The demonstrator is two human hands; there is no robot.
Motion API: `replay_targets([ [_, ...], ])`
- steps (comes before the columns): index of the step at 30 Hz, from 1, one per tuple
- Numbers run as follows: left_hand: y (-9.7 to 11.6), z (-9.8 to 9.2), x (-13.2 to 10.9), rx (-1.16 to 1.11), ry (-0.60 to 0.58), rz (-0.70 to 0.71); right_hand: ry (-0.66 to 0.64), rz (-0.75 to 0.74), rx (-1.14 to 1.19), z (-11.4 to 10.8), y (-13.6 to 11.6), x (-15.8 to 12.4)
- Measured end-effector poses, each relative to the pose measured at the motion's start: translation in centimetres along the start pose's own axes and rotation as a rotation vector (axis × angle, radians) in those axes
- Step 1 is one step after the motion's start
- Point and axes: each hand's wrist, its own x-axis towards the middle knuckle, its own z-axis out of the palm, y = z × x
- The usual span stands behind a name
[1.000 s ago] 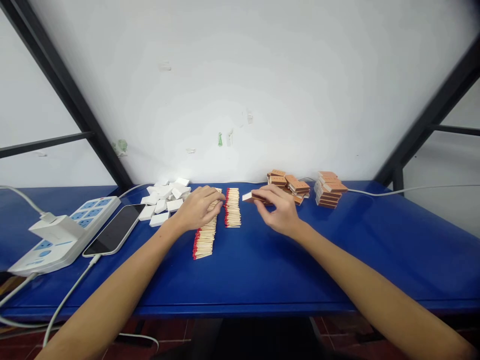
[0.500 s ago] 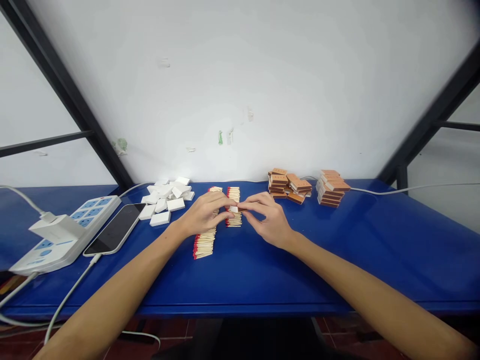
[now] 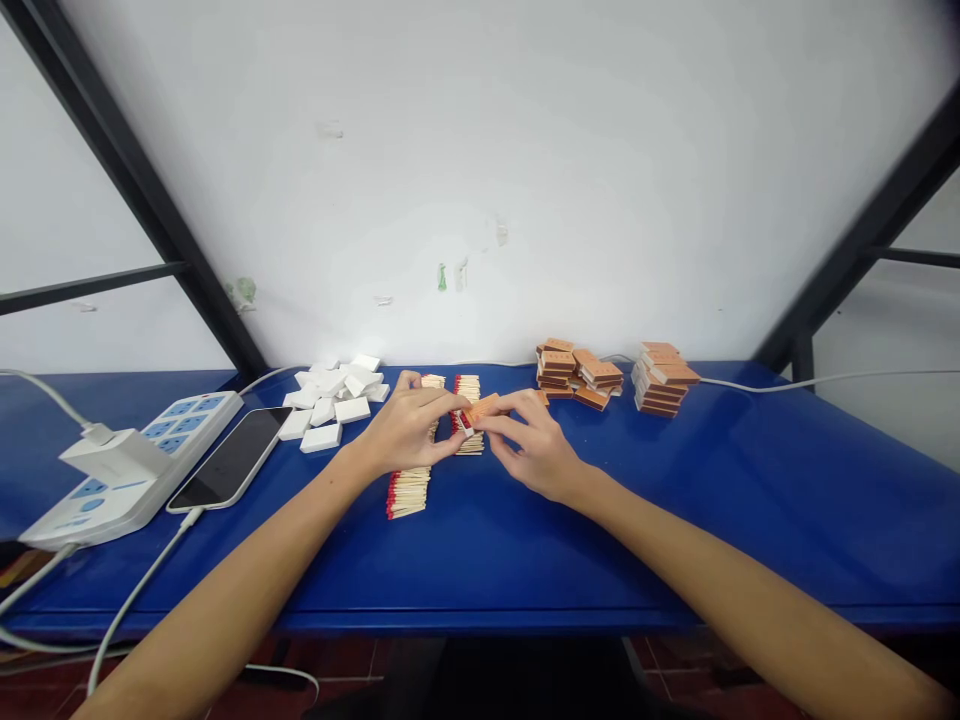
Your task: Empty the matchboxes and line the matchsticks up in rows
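Between my two hands, over the match rows, is a small matchbox, partly slid open. My left hand (image 3: 409, 425) pinches the end of its white inner tray (image 3: 466, 424), where red match heads show. The fingers of my right hand (image 3: 540, 445) grip the orange outer sleeve (image 3: 484, 405) from the other side. Beneath my left hand runs a long row of loose matches (image 3: 409, 492), red heads to the left. A second, shorter row of matches (image 3: 468, 387) lies under the matchbox and is partly covered by it.
A heap of white matchbox trays (image 3: 351, 410) lies at the back left. Loosely piled orange matchboxes (image 3: 598, 370) and a neater stack of them (image 3: 664, 378) stand at the back right. On the left are a phone (image 3: 229, 460), a power strip (image 3: 142, 490) and white cables.
The matchbox has been turned in my fingers, so the sleeve's orange face and the red match heads in the tray now show. My hands have barely shifted.
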Motion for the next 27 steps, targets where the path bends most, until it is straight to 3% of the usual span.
replay_targets([
  [6, 0.4, -0.4, 0.2, -0.133, -0.093, -0.051, -0.066, 0.105, -0.053, -0.6, -0.2, 0.2],
  [9, 0.5, -0.4, 0.3, -0.241, -0.136, -0.155, -0.115, 0.178, -0.121, -1.0, -0.1, 0.3],
  [13, 0.4, -0.1, 0.3, -0.336, -0.135, -0.339, -0.225, 0.16, -0.146, -0.9, 0.0, 0.3],
  [15, 0.1, -0.1, 0.3, -0.335, -0.192, -0.384, -0.294, 0.177, -0.13, -0.8, -0.1, 0.3],
  [19, -0.2, -0.8, 0.5, -0.221, -0.326, -0.361, -0.432, 0.276, -0.097, -0.7, -0.4, 0.2],
  [23, 0.0, -1.8, 0.7, -0.185, -0.427, -0.384, -0.553, 0.264, -0.07, -0.9, -0.5, 0.1],
  [27, 0.5, -2.0, 0.8, -0.101, -0.511, -0.261, -0.59, 0.266, -0.055, -0.6, -0.3, -0.2],
])
